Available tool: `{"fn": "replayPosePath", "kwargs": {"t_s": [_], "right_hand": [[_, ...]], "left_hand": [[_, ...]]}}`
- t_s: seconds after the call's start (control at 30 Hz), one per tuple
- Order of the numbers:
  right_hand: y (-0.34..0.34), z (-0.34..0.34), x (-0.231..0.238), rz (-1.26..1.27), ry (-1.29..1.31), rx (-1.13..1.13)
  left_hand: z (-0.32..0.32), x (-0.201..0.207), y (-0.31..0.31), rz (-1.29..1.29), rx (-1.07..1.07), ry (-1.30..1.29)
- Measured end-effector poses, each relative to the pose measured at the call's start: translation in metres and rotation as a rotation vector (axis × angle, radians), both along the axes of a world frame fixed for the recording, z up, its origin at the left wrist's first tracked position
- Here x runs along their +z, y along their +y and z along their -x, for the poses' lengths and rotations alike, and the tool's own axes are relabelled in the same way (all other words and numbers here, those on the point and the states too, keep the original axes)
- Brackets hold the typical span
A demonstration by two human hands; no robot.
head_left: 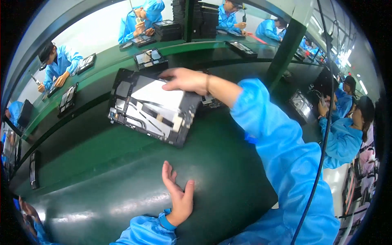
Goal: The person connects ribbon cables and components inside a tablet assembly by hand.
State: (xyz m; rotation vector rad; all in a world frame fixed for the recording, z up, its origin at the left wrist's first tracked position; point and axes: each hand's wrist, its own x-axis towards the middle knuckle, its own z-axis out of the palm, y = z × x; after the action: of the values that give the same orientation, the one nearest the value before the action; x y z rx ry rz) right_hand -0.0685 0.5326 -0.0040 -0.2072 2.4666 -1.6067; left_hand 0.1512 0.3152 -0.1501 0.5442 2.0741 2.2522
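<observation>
My right hand grips the far edge of a flat opened electronic device, holding it tilted above the green bench. A large silver plate, dark strips and small connectors show inside its black frame. My right thumb lies on the silver plate, while the fingers behind the edge are hidden. Below the device, my left hand is bare and apart from it, fingers spread. A blue band circles the left wrist. Partly hidden behind my right hand and the held device lies another device.
The green workbench spans the near side. Beyond it runs a green line carrying similar devices. Black trays stand stacked by a green post. Co-workers in blue sit along the line. A black cable hangs at right.
</observation>
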Motion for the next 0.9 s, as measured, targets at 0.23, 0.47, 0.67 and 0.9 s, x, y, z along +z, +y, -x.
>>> {"fn": "replayPosePath", "kwargs": {"t_s": [0.23,0.47,0.67,0.9], "right_hand": [[-0.013,-0.189,-0.021,0.429,-0.132,-0.311],[-0.034,-0.284,-0.072,0.635,-0.151,-0.4],[-0.036,-0.331,-0.113,0.274,0.049,-0.302],[-0.027,-0.317,-0.09,-0.273,0.318,-0.147]], "left_hand": [[-0.014,0.013,-0.014,-0.206,-0.188,0.041],[-0.064,0.023,-0.063,0.375,-0.238,0.104],[-0.092,0.05,-0.072,0.917,-0.364,0.224],[-0.053,0.063,-0.059,0.951,-0.23,0.497]]}}
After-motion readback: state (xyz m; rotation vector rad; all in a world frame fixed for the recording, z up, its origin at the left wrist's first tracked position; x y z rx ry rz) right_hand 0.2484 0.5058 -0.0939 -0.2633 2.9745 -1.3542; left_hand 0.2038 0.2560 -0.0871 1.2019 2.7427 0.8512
